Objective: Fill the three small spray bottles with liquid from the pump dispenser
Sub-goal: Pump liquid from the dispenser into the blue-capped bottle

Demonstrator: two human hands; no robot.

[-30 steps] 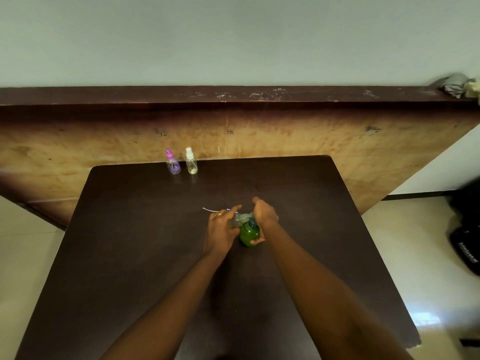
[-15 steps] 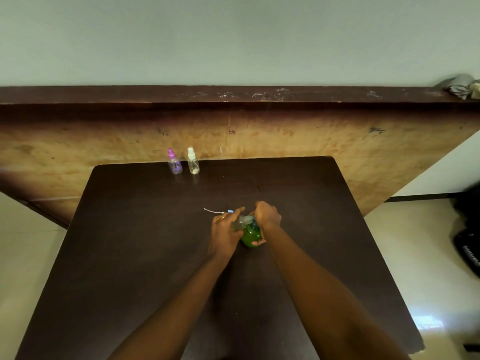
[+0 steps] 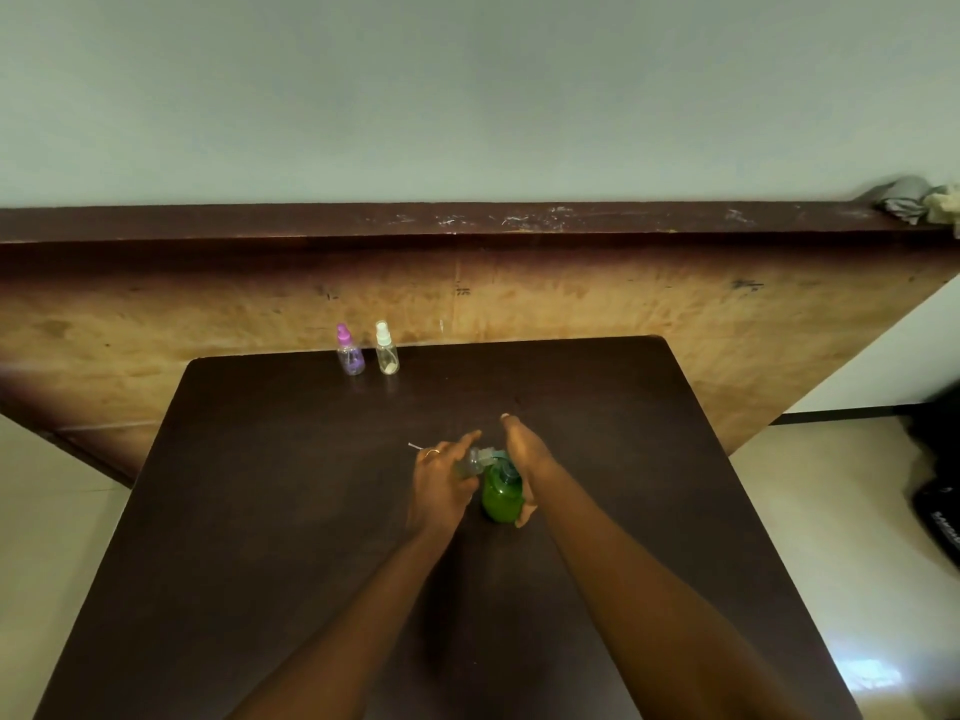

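A green pump dispenser (image 3: 501,495) stands mid-table. My right hand (image 3: 525,450) lies over its pump head with fingers stretched forward, and the thumb runs down the bottle's right side. My left hand (image 3: 439,485) grips a small clear spray bottle (image 3: 467,464) with its mouth under the pump's nozzle. A thin white dip tube (image 3: 414,447) from a removed spray cap pokes out on the table behind my left hand. Two other small spray bottles stand at the far edge: one with a purple cap (image 3: 350,356), one with a white cap (image 3: 387,353).
The dark brown table (image 3: 260,511) backs onto a large wooden panel (image 3: 675,324) leaning on the wall. Crumpled cloths (image 3: 914,200) lie on its top ledge at the far right. A black bag (image 3: 940,491) sits on the floor to the right.
My right hand's fingers have straightened and lifted off the pump head, which now shows between the hands. The left hand still holds the small bottle at the nozzle.
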